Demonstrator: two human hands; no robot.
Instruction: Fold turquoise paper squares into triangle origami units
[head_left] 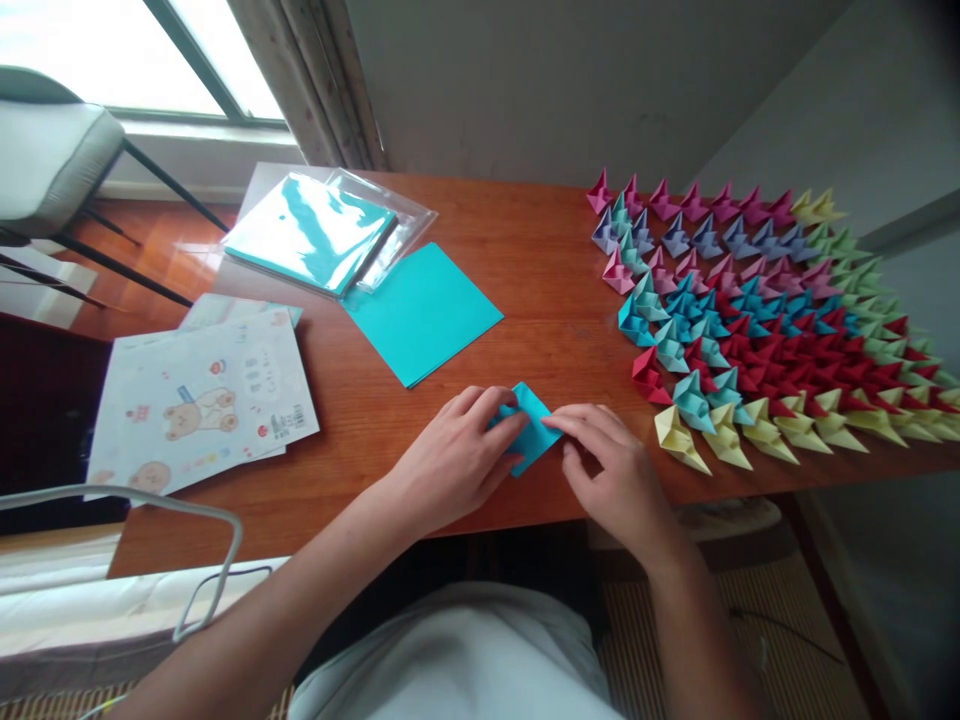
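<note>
Small folded turquoise paper (535,432), set cornerwise (left side partly hidden), near front edge of wooden table (555,300)

Clearance about the small blue paper (533,440): a bare lane of worktop (541,270) runs toward 12 o'clock; larger blue sheets (426,315) obstruct 10 to 11 o'clock, origami rows (776,362) 1 to 3.
</note>
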